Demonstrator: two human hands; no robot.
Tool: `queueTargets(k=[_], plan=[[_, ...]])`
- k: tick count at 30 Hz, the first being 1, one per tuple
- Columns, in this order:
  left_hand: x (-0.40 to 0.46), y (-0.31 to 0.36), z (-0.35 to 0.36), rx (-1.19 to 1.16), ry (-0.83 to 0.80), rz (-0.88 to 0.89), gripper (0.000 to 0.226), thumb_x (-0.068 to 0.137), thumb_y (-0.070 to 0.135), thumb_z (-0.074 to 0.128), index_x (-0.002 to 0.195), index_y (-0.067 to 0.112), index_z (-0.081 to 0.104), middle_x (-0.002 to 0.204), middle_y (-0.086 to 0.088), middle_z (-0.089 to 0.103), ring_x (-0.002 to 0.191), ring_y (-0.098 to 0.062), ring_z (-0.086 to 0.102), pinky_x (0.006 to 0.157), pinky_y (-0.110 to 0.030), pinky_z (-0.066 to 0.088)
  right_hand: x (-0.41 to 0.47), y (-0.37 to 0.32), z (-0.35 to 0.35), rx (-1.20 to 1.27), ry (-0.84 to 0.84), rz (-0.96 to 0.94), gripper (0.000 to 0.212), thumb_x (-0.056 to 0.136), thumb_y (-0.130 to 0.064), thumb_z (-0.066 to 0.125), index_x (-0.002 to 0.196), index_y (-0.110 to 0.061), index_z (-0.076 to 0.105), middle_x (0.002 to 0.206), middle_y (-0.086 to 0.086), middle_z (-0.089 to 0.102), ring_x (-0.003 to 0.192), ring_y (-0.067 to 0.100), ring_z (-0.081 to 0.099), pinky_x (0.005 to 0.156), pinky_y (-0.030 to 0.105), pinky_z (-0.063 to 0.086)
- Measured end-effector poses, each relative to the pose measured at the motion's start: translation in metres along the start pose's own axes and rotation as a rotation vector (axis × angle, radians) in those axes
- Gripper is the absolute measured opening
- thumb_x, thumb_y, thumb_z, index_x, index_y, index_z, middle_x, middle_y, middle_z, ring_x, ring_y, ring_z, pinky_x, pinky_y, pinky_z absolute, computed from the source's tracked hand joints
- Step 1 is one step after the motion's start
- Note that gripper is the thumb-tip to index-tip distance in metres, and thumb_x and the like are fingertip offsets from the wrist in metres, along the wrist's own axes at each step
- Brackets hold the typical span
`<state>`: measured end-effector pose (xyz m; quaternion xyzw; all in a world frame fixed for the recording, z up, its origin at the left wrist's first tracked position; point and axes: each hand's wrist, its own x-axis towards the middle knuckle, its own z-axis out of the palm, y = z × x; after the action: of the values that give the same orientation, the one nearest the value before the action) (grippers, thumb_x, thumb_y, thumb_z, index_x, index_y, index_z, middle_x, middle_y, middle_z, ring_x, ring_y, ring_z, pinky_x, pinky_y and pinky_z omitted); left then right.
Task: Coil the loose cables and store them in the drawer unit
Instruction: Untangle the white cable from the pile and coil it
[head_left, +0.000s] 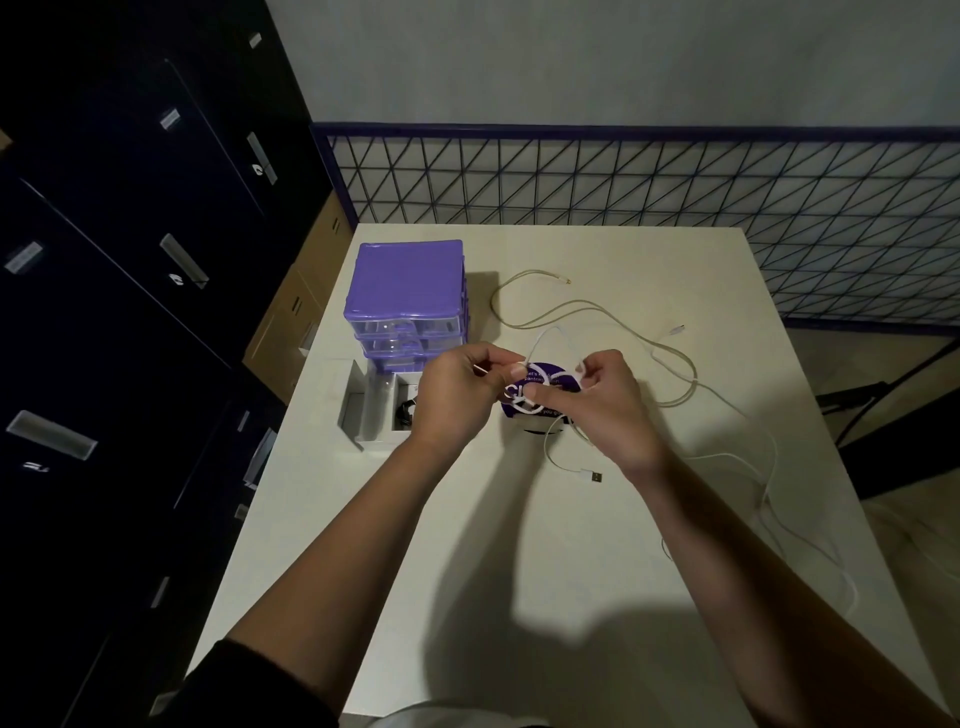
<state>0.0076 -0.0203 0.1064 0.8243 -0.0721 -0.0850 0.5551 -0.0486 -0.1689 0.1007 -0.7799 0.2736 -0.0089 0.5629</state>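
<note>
The left hand (457, 395) pinches a white cable (545, 340) between thumb and forefinger; the right hand (605, 402) curls its fingers round the same cable, which arches in a small loop between them. How many turns the right hand holds cannot be made out, since its fingers cover them. Below the hands the cable's USB plug (592, 475) lies on the table (519, 545), and the rest trails off toward the table's right edge, partly hidden behind the right forearm. Under the hands sits a round purple object (540, 382) with white lettering, mostly covered and unreadable. A second, beige cable (571, 304) sprawls loose toward the far right of the tabletop. The purple drawer unit (408, 296) stands near the far left corner; its bottom drawer (379, 410) is pulled out toward the left edge, with something dark coiled inside, half hidden by the left hand.
</note>
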Motion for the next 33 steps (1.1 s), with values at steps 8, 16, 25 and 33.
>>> queueTargets(k=[8,16,25,33], plan=[[0.000,-0.006,0.008,0.013,0.118,0.014,0.016,0.083,0.026,0.074,0.076,0.040,0.069,0.074,0.016,0.071,0.067,-0.007,0.064,0.074,-0.039,0.058,-0.002,-0.015,-0.002,-0.141,-0.074,0.120,0.048,0.067,-0.051,0.078,0.063,-0.016,0.045,0.056,-0.006,0.039,0.052,0.012,0.039,0.049,0.027,0.027],[0.000,-0.011,0.008,0.064,0.124,0.052,0.002,0.083,0.025,0.074,0.084,0.026,0.074,0.078,0.013,0.071,0.064,0.002,0.061,0.068,-0.027,0.055,0.006,-0.011,0.004,-0.097,-0.092,0.160,0.030,0.072,-0.037,0.075,0.082,-0.009,0.074,0.065,-0.007,0.072,0.058,0.000,0.060,0.055,0.020,0.041],[0.010,-0.018,0.001,0.010,0.166,0.008,0.017,0.082,0.024,0.074,0.076,0.038,0.069,0.080,0.012,0.072,0.077,-0.014,0.068,0.078,-0.042,0.058,-0.005,-0.007,-0.005,-0.334,-0.329,0.023,0.032,0.082,-0.033,0.070,0.080,-0.001,0.072,0.073,0.008,0.065,0.067,0.018,0.051,0.064,0.028,0.036],[0.013,-0.013,-0.006,-0.041,0.271,-0.041,0.005,0.088,0.027,0.068,0.086,0.023,0.070,0.073,0.008,0.069,0.063,-0.008,0.062,0.063,-0.028,0.050,-0.004,0.009,-0.009,-0.644,-0.457,0.070,0.025,0.078,-0.033,0.072,0.064,-0.012,0.067,0.063,-0.002,0.061,0.055,0.012,0.053,0.057,0.023,0.039]])
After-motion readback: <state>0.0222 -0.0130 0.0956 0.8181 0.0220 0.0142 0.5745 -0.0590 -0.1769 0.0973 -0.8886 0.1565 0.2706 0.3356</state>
